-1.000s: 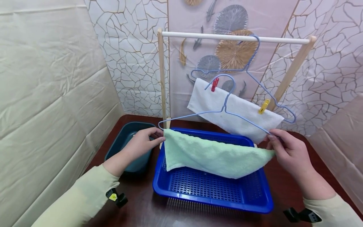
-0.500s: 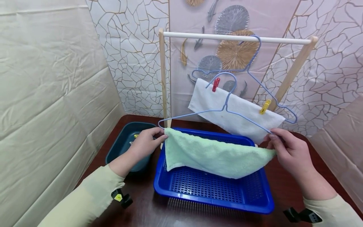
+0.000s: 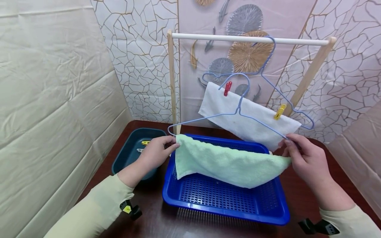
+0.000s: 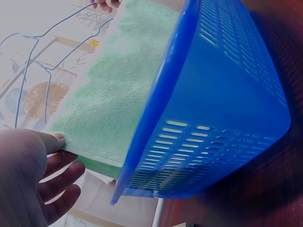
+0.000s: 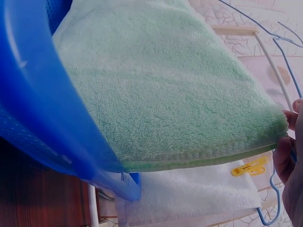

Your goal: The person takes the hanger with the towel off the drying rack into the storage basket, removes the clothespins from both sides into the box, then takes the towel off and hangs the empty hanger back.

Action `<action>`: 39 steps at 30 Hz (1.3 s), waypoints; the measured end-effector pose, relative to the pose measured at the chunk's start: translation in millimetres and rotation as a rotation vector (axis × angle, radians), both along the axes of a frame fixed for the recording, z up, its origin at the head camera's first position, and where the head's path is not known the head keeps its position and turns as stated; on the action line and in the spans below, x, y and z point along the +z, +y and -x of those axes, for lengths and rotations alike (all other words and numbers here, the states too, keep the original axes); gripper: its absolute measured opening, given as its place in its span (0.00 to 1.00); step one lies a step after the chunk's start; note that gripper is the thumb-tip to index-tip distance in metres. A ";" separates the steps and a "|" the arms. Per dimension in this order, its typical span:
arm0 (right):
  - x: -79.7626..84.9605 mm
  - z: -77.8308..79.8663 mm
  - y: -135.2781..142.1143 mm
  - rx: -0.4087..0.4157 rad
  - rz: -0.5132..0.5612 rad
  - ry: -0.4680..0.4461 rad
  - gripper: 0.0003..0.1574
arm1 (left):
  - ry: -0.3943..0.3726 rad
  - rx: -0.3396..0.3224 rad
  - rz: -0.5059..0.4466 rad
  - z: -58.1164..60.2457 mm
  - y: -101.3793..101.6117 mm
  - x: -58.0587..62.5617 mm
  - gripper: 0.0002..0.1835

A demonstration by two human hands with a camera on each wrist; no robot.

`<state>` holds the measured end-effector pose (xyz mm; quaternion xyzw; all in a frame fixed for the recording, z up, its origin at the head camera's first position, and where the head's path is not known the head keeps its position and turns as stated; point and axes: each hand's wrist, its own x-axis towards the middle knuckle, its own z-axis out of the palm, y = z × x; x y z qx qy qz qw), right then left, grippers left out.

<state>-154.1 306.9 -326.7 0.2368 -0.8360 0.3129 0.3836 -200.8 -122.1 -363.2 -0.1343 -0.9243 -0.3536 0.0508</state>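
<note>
Handheld blue wire hanger (image 3: 239, 109) sits slightly higher, left hand (image 3: 155, 152) and right hand (image 3: 309, 158) each pinching one corner of the pale-green terry towel (image 3: 226, 163) over the blue perforated plastic basket (image 3: 226, 212): apparently edge-to-hanger alignment, next needing both corners steady.

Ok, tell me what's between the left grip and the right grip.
In the head view, the green towel, with the nearer blue hanger showing above it.

Free room lies over the blue basket's near rim (image 3: 221, 212); beyond it, toward the table's far edge (image 3: 148, 124), the green towel (image 3: 230, 163), front hanger (image 3: 238, 109) and white towel (image 3: 220, 105) block the way.
</note>
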 end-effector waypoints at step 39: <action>1.7 -5.0 1.8 -0.059 0.006 0.001 0.12 | 0.085 -0.181 0.166 -5.1 20.3 -6.9 0.06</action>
